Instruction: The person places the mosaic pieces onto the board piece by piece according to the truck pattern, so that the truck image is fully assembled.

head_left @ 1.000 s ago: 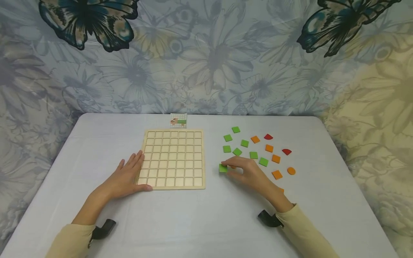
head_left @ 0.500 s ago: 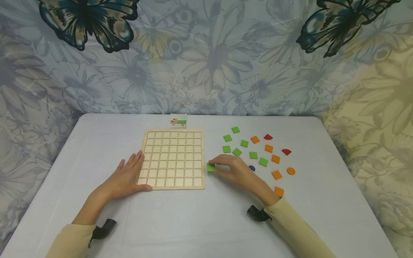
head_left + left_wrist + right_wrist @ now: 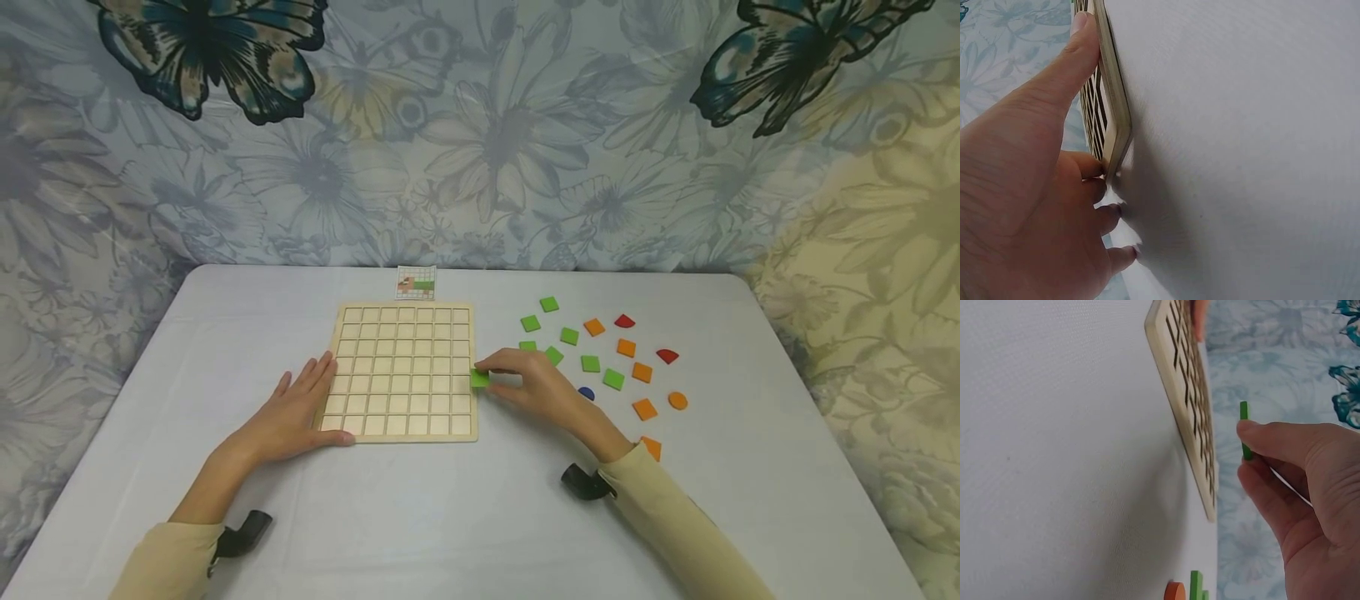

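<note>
One green square tile (image 3: 479, 378) is pinched between the thumb and fingers of the right hand (image 3: 536, 383). This grip holds it over the right rim of a pale wooden board (image 3: 405, 382) divided into a grid of square cells; the right wrist view shows a gap between tile and board. The left hand (image 3: 288, 417) lies at the board's left side with its grip spread, fingertips touching the left rim and the thumb resting on the near rim by the left near corner.

The board sits left of centre on a white surface (image 3: 420, 508). Just beyond its far edge lies a small printed card (image 3: 416, 283) with a coloured pattern on a grid.

To the right of the board, seven loose green squares (image 3: 613, 379) are scattered, one partly hidden behind the right hand. Farther right are five orange squares (image 3: 626, 347), the nearest partly covered at the right wrist, along with an orange disc (image 3: 678, 401) and two red wedge-shaped pieces (image 3: 667, 356). A blue round piece (image 3: 587, 393) shows partly beside the right hand. Both arms wear beige sleeves (image 3: 675, 521), with a black curved device (image 3: 243, 534) at each wrist.
</note>
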A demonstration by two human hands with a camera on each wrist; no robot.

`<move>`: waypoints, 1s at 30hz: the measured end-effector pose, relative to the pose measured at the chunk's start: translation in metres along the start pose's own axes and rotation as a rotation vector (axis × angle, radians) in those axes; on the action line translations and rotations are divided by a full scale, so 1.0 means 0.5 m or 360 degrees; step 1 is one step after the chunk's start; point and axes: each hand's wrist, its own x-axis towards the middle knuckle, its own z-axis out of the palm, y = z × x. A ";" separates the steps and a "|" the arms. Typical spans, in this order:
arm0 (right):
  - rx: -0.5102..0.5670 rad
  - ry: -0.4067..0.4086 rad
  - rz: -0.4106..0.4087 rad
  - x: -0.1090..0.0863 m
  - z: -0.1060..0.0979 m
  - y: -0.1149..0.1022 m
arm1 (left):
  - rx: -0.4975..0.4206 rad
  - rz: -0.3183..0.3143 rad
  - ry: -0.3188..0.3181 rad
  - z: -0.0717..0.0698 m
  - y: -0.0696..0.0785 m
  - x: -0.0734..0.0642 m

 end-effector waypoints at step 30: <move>0.0006 -0.0115 0.0143 0.070 0.030 0.042 | -0.0008 0.0018 -0.0005 0.001 -0.005 0.001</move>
